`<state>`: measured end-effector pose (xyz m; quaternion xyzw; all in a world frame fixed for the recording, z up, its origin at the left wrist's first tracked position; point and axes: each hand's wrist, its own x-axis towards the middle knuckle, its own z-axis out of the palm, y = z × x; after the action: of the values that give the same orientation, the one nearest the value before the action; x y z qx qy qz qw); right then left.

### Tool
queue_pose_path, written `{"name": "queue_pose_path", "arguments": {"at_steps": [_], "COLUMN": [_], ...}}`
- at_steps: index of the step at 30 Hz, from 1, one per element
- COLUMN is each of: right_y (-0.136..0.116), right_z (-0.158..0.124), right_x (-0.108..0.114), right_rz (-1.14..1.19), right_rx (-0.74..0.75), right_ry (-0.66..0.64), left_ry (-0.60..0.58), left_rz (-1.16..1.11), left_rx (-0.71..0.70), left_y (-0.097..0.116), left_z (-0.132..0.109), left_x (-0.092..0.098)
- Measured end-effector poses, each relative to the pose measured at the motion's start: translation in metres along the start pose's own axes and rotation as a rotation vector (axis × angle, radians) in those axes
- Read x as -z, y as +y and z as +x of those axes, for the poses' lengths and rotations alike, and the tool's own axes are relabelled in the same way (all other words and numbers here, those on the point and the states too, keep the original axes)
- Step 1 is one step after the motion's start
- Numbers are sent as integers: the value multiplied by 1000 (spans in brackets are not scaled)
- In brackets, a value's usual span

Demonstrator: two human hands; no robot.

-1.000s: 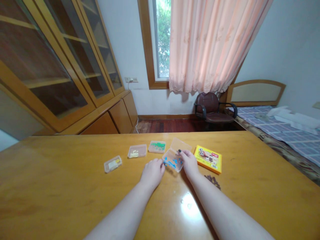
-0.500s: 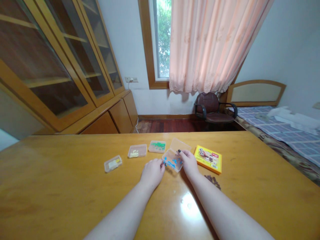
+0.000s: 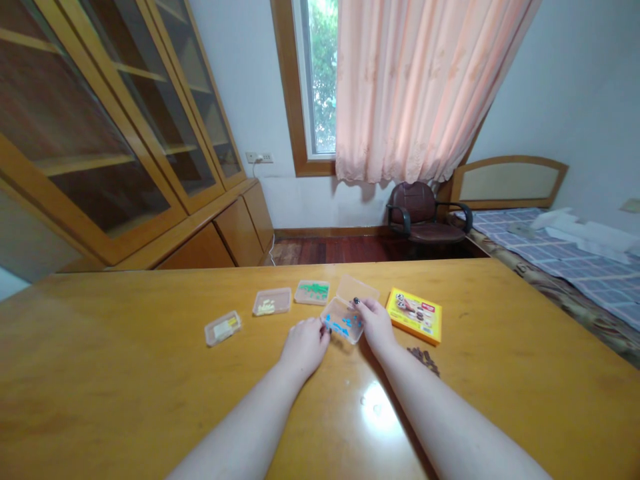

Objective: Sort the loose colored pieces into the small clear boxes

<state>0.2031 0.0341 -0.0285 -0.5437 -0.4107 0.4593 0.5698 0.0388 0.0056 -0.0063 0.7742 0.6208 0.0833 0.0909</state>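
Observation:
Between my hands a clear plastic box (image 3: 354,336), its lid (image 3: 357,288) swung up at the far side, is held tilted over the table. Small blue pieces (image 3: 340,328) lie inside, several of them gathered near the front left. My left hand (image 3: 304,345) is closed at the box's left corner, its fingertips partly hidden. On the right side, my right hand (image 3: 376,325) pinches the wall, with the thumb near the rim. Just beyond stands a similar box with green pieces (image 3: 314,291). Right of my right wrist is a pile of brown pieces (image 3: 424,361).
A box with pale yellow pieces (image 3: 267,307) and a small clear case (image 3: 223,329) sit farther left on the wooden table (image 3: 125,373). A yellow carton (image 3: 415,315) lies right of my right hand. Past the table are a chair (image 3: 420,213) and a bed (image 3: 565,247).
The view has shifted slightly. Some blue pieces have moved a little within the box. Both hands keep the same hold on it.

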Motion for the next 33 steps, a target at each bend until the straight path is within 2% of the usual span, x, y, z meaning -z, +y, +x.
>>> {"name": "queue_pose_path", "arguments": {"at_steps": [14, 18, 21, 26, 33], "right_y": [-3, 1, 3, 0, -4], "right_z": [-2, 1, 2, 1, 0], "right_x": [-1, -1, 0, 1, 1], "right_rz": [-46, -17, -2, -3, -12], "right_rx": [16, 16, 4, 0, -8], "right_ry": [3, -1, -4, 7, 24], "left_ry": [-46, -17, -1, -55, -156], "left_rz": [29, 16, 91, 212, 229], "left_rx": [24, 35, 16, 19, 31], "left_y": [2, 5, 10, 15, 12], "left_z": [0, -6, -12, -17, -12], "left_x": [3, 7, 9, 6, 6]}}
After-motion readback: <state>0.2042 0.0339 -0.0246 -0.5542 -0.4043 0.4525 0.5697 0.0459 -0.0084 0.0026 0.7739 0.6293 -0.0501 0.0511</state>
